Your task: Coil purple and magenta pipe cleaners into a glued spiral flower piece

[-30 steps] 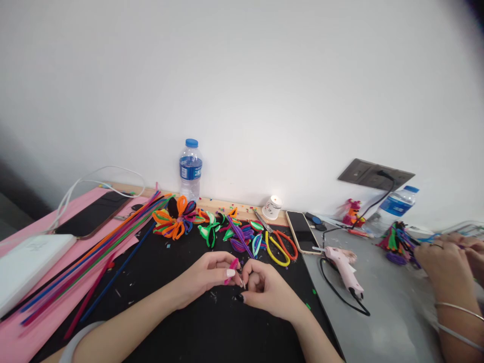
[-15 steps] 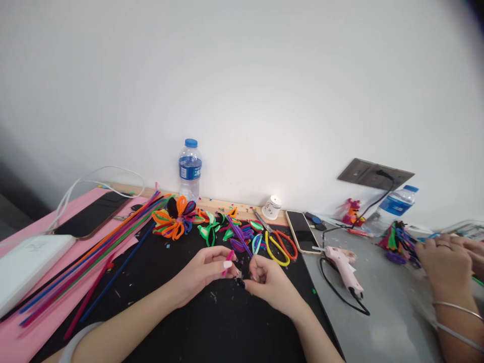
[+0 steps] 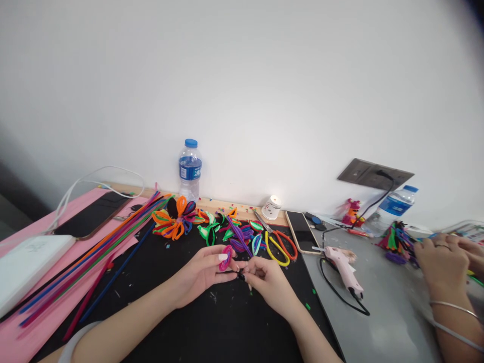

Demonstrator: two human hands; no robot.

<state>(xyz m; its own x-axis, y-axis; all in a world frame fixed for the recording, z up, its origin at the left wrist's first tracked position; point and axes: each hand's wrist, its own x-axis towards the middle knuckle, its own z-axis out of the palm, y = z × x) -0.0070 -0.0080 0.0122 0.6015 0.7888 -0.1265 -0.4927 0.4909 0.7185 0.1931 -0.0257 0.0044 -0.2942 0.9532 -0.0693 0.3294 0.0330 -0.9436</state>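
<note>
**A:** Where is the pink fuzzy pipe-cleaner loop (image 3: pixel 226 257)?

**B:** It's above the black mat (image 3: pixel 181 322), around the middle of the tabletop and towards the near edge. The left hand (image 3: pixel 204 275) has its thumb and forefinger closed on it, and the loop stands up out of the pinch. That seems to keep its shape off the surface.

**A:** And the right hand (image 3: pixel 266 282)?

**B:** Its fingertips are drawn together at the loop's lower end and touch the left hand's fingers. The other fingers are curled in. It looks like a fine pinch on the tail, though the tail itself is too small to make out.

**A:** What lies around them?

**B:** Just beyond the hands is a heap of folded purple and green pipe-cleaner petals (image 3: pixel 238 236). Beside it are scissors with yellow and orange handles (image 3: pixel 280 247). Long straight pipe cleaners (image 3: pixel 94 252) fan out towards the left edge. A clear water bottle with a blue cap (image 3: pixel 190 169) stands at the far edge.

**A:** Anything in the way?

**B:** Nothing lies between the hands. A pink glue gun (image 3: pixel 344 269) and its black cord lie to the right, well apart from them. Another person's hands (image 3: pixel 442 262) are at the right edge.
</note>
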